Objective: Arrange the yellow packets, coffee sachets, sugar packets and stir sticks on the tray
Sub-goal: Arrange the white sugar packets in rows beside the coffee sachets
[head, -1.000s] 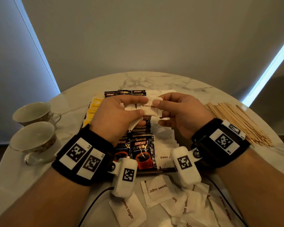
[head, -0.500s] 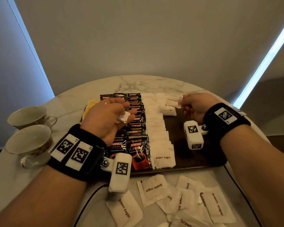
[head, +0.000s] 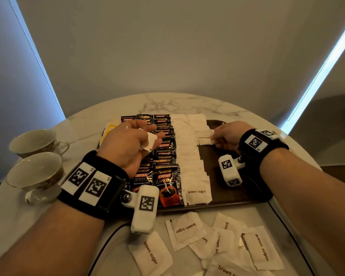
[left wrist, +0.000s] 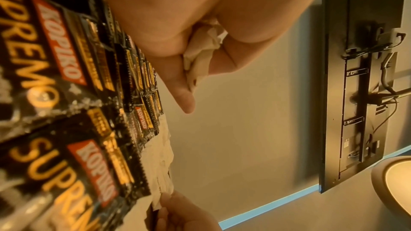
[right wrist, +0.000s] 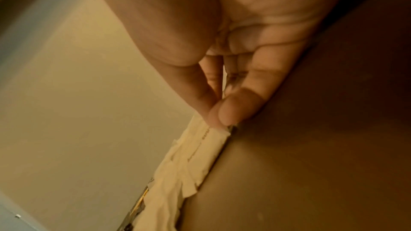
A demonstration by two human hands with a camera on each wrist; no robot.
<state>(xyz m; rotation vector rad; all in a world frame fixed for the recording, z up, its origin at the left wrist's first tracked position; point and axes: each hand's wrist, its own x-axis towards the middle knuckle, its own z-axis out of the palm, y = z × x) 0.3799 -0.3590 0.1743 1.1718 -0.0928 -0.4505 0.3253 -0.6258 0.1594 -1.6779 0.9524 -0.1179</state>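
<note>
head view: a round marble worktop (head: 187, 102) carries a dark tray (head: 225, 196). on the tray, from left to right, lie yellow packets (head: 110, 127), two overlapping columns of black coffee sachets (head: 163, 154), then a long column of white sugar packets (head: 187, 148) and a shorter second column beside it. the right part of the tray is bare dark surface. two teacups (head: 34, 156) stand at the worktop's left edge, well apart from the tray. loose sugar packets (head: 187, 228) lie scattered on the worktop just in front of the tray's near rim. the stir sticks cannot be seen. the left hand (head: 126, 144) hovers above the coffee sachets, its grip narrow, fingers curled round a spare sugar packet (head: 150, 141). the right hand (head: 227, 136) is low over the tray's far right part, pinching the held sugar packet (head: 204, 136) at the near end of the short column.

left wrist view: thumb and fingers (left wrist: 184, 90) press a crumpled pale packet (left wrist: 202, 48) between them. coffee sachets (left wrist: 66, 94) fill the left side, with sugar packets (left wrist: 160, 155) beyond them. a dark panel with cables (left wrist: 360, 76) hangs on the wall.

right wrist view: thumb and fingertips (right wrist: 231, 110) meet on the end of a sugar packet (right wrist: 211, 145) that lies on the row's edge, against the bare tray (right wrist: 311, 164).
</note>
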